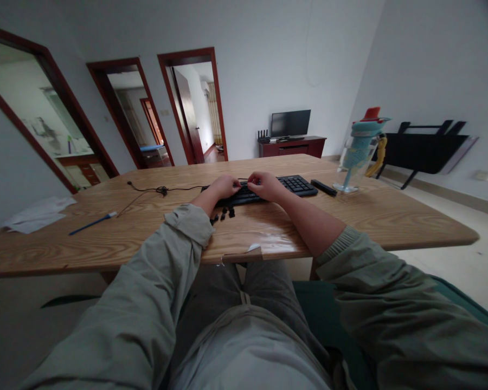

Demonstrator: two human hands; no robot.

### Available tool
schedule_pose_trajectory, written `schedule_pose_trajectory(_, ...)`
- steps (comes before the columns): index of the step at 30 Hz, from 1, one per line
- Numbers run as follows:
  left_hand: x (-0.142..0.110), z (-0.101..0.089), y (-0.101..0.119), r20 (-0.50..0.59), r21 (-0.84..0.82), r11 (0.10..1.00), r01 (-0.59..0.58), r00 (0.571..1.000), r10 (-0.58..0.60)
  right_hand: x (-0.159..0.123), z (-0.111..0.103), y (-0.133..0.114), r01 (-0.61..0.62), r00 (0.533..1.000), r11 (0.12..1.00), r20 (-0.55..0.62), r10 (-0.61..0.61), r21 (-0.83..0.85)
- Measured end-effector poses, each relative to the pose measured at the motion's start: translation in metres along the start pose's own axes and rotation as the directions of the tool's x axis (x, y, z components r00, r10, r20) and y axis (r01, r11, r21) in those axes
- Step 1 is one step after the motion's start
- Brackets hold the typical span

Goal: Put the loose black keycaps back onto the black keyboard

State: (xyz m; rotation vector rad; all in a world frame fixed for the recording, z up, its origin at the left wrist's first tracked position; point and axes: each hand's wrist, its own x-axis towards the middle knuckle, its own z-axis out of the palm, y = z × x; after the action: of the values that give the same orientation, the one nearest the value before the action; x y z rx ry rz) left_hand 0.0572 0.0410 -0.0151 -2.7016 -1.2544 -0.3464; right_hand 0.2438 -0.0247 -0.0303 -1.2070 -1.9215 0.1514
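Observation:
A black keyboard [296, 185] lies on the wooden table [146, 238], its cable running off to the left. My left hand [224, 186] rests on the keyboard's left part with the fingers curled down. My right hand [265, 185] is over the middle keys, thumb and fingers pinched together on something too small to name. Several loose black keycaps [223, 215] lie on the table just in front of the keyboard, beside my left forearm.
A black remote-like bar [324, 187] and a teal water bottle [360, 151] with a red lid stand right of the keyboard. A blue pen [92, 222] and white paper [38, 214] lie at the left. A folded black table leans on the right wall.

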Motion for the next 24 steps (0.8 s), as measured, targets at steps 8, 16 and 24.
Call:
schedule_pose_trajectory(8, -0.003, -0.003, 0.003, 0.015, 0.073, 0.997, -0.030, 0.999, 0.029, 0.000, 0.000, 0.000, -0.010, 1.000, 1.000, 0.011, 0.010, -0.005)
schedule_pose_trajectory(16, -0.006, -0.002, 0.001, 0.043, 0.067, 0.998, 0.016, 0.999, -0.019, 0.000, -0.001, -0.002, -0.010, 1.000, 1.000, 0.012, 0.010, -0.019)
schedule_pose_trajectory(24, -0.017, -0.004, 0.007, 0.076, 0.052, 0.998, 0.035, 0.996, -0.039, 0.001, 0.000, 0.001, 0.004, 1.000, 1.000, 0.003, -0.003, -0.009)
